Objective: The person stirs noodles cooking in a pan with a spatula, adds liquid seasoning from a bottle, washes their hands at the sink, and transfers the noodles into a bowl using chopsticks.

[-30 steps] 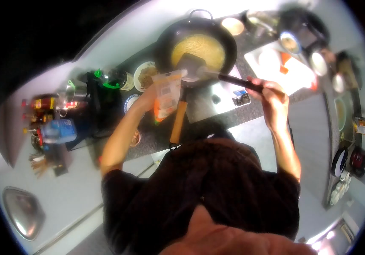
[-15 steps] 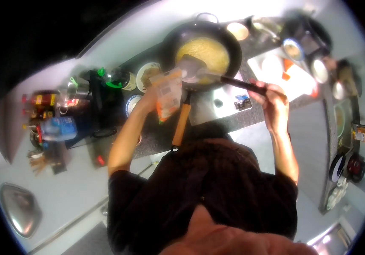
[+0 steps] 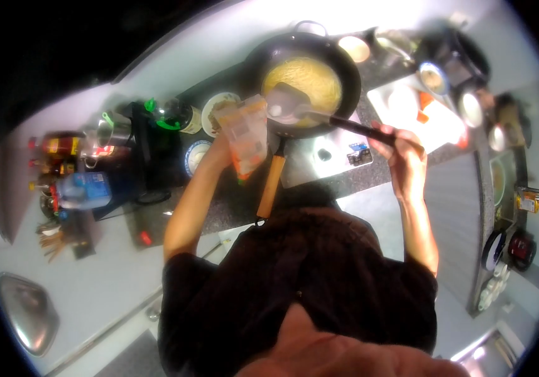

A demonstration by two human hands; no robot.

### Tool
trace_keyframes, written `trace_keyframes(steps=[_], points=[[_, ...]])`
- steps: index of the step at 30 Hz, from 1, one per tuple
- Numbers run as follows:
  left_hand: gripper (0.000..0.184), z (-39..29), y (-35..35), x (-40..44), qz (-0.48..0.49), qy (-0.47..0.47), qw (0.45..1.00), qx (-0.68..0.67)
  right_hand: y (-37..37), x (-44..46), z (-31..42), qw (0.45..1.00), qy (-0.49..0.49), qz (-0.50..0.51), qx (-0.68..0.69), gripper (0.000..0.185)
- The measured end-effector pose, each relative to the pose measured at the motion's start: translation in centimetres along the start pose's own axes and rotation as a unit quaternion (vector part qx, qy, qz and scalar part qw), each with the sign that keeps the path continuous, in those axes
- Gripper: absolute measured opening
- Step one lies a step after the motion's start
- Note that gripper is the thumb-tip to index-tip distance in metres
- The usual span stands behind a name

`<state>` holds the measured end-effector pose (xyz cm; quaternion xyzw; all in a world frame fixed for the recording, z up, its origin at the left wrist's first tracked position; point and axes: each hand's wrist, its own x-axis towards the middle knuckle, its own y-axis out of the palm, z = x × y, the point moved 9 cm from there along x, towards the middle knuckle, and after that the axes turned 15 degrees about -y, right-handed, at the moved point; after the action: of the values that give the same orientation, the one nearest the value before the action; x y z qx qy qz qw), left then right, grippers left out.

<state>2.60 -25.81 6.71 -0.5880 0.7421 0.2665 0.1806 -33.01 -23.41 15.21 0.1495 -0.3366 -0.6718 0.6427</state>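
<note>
My left hand (image 3: 220, 151) is closed around a clear packet with orange print (image 3: 249, 141), partly hidden behind it. The packet's upper end is beside the spatula (image 3: 291, 100). My right hand (image 3: 404, 152) grips the spatula by its long black handle. Its broad blade is over the near-left rim of a dark wok (image 3: 350, 75), with a small white heap (image 3: 274, 110) on it. Yellow liquid food (image 3: 316, 78) covers the wok's bottom. The wok's wooden handle (image 3: 271, 185) points toward my body.
Left of the wok are a bowl of food (image 3: 208, 116) and a blue-rimmed bowl (image 3: 193, 157). Bottles (image 3: 84, 190) and a metal pot (image 3: 114, 131) are farther left. A white board (image 3: 379, 97) with orange pieces lies to the right, near a small bowl (image 3: 433, 76).
The packet looks slightly more upright beside the spatula blade. Both hands keep their hold, and the view has shifted a little.
</note>
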Motion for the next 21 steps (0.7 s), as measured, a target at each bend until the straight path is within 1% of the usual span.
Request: trace_keyframes(steps=[1, 3, 4, 6, 7, 9, 10, 12, 13, 15, 16, 17, 18, 19, 20, 21], points=[[0.030, -0.2, -0.3, 0.1, -0.003, 0.022, 1.000, 0.019, 0.0, 0.0, 0.0, 1.000, -0.001, 0.000, -0.007, 0.017], [0.030, 0.9, 0.6, 0.9, 0.080, -0.093, 0.992, -0.030, 0.2, -0.1, -0.1, 1.000, -0.001, 0.002, -0.015, 0.017], [0.030, 0.4, 0.9, 0.4, 0.080, -0.092, 0.992, -0.030, 0.3, 0.0, -0.3, 1.000, 0.000, 0.005, -0.015, 0.017], [0.029, -1.4, 1.2, -0.8, 0.023, -0.039, 0.998, 0.054, 0.2, -0.1, -0.3, 1.000, 0.002, 0.003, -0.018, 0.017], [0.029, -1.3, 1.0, -0.6, 0.024, -0.041, 0.997, 0.053, 0.2, -0.1, -0.3, 1.000, 0.001, 0.001, -0.019, 0.017], [0.028, -0.2, -0.4, -0.1, 0.028, -0.089, 0.996, -0.002, 0.2, 0.0, -0.3, 1.000, 0.001, 0.000, -0.021, 0.017], [0.028, 0.0, -1.0, -0.1, 0.027, -0.089, 0.996, -0.002, 0.2, 0.0, -0.4, 1.000, 0.001, 0.001, -0.021, 0.017], [0.028, -0.6, -1.2, -0.2, 0.037, -0.051, 0.998, 0.008, 0.3, 0.0, -0.4, 1.000, 0.002, 0.001, -0.022, 0.017], [0.028, -0.6, -0.9, -0.3, 0.036, -0.051, 0.998, 0.008, 0.4, 0.0, -0.4, 1.000, 0.000, 0.003, -0.019, 0.017], [0.030, -1.9, -1.1, -0.9, -0.050, 0.021, 0.998, 0.043, 0.5, 0.0, -0.5, 1.000, 0.001, 0.007, -0.016, 0.017], [0.030, -1.7, -1.8, -0.4, -0.052, 0.023, 0.998, 0.042, 0.5, 0.1, -0.6, 1.000, 0.001, 0.005, 0.004, 0.017], [0.032, -2.3, -2.0, 0.3, -0.127, 0.096, 0.910, 0.383, 0.4, 0.3, -0.5, 1.000, 0.001, 0.003, 0.023, 0.017], [0.034, -1.6, -1.5, 0.8, -0.186, 0.155, 0.700, 0.672, 0.4, 0.4, -0.3, 1.000, 0.001, 0.006, 0.022, 0.017], [0.034, -0.3, -2.3, 1.0, -0.188, 0.156, 0.702, 0.669, 0.1, 0.6, 0.1, 1.000, -0.001, -0.008, 0.004, 0.017], [0.035, 0.2, -4.3, 0.5, -0.210, 0.180, 0.833, 0.479, -0.3, 0.8, 0.4, 1.000, -0.002, -0.021, -0.015, 0.017], [0.035, 0.9, -6.5, -0.4, -0.220, 0.195, 0.920, 0.261, -0.6, 1.0, 0.4, 1.000, 0.001, -0.017, -0.018, 0.017]])
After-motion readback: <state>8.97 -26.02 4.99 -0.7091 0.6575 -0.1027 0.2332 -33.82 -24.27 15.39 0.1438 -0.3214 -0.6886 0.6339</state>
